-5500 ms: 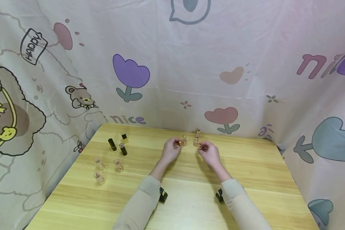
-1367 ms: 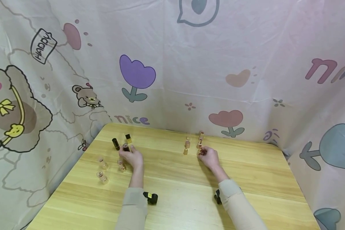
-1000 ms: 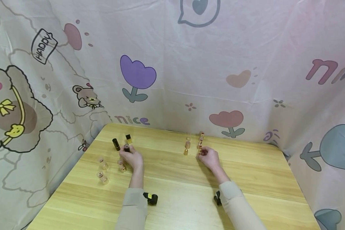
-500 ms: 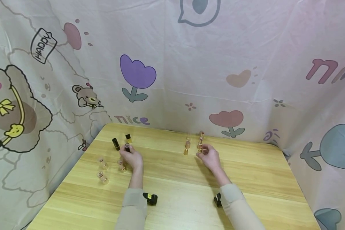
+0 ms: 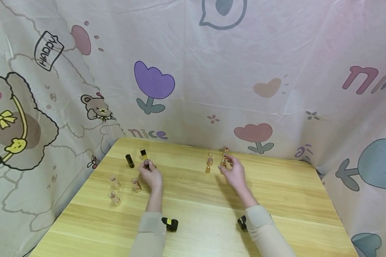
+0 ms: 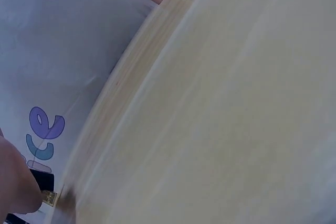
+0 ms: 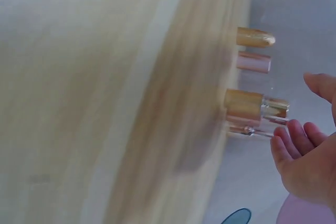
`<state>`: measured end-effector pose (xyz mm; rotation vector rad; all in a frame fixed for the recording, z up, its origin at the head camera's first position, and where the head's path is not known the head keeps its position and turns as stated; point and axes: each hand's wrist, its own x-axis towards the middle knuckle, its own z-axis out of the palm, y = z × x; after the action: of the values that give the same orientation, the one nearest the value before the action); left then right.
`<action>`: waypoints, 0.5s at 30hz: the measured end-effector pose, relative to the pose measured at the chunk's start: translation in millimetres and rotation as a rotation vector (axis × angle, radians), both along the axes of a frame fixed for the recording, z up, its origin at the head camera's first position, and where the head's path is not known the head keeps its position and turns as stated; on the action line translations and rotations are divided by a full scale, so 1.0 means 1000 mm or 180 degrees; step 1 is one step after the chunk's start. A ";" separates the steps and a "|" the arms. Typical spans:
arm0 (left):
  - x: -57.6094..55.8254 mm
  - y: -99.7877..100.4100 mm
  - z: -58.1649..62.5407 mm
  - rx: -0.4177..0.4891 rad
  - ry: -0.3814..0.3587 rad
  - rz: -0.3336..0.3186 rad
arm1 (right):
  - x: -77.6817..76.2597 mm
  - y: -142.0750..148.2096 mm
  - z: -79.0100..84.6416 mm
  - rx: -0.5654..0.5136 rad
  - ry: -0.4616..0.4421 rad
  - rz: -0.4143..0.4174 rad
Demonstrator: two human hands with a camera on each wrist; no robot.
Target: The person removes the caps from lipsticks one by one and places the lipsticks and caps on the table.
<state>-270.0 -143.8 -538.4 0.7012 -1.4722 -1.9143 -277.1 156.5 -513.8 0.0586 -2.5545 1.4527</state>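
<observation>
My left hand [image 5: 152,177] pinches a dark lipstick tube [image 5: 147,163] between thumb and fingers at the back left. Just behind it stands a black-and-gold lipstick [image 5: 143,154]; a black tube [image 5: 130,161] is to its left. My right hand [image 5: 235,175] has spread fingers beside a row of gold and pinkish lipstick bases [image 5: 223,164]; the right wrist view shows a gap between thumb and fingers, with the front gold base [image 7: 244,103] standing free. Left of that row are a gold cap [image 5: 207,170], a pinkish cap [image 5: 210,161] and a clear one behind.
Three clear-topped pink lipstick tubes stand at the left: one nearer the hand [image 5: 136,185], one further left [image 5: 115,183], one in front [image 5: 114,198]. A printed cloth [image 5: 193,89] hangs behind the wooden table [image 5: 206,217].
Both hands were at the middle back with gold pieces; the left has since gone left and taken the dark tube, now shifting it rightward. The right hand has let go of the gold base.
</observation>
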 end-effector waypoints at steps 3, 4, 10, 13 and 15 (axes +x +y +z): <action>0.001 0.004 0.002 0.0019 -0.0004 -0.0073 | 0.001 -0.005 0.006 -0.0056 0.0084 0.0037; 0.001 0.005 0.002 0.0022 -0.0009 -0.0082 | 0.002 -0.006 0.008 -0.0070 0.0104 0.0050; 0.002 0.015 0.003 0.0023 -0.0030 -0.0197 | 0.003 -0.017 0.016 -0.0150 0.0161 0.0138; 0.003 0.021 0.004 0.0019 -0.0021 -0.0273 | 0.003 -0.022 0.018 -0.0200 0.0209 0.0199; 0.003 0.026 0.005 -0.0011 -0.0022 -0.0281 | 0.003 -0.026 0.019 -0.0239 0.0243 0.0230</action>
<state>-267.1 -117.7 -533.8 0.6516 -1.5333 -1.9766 -274.2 130.0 -494.6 0.1931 -2.4587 1.5399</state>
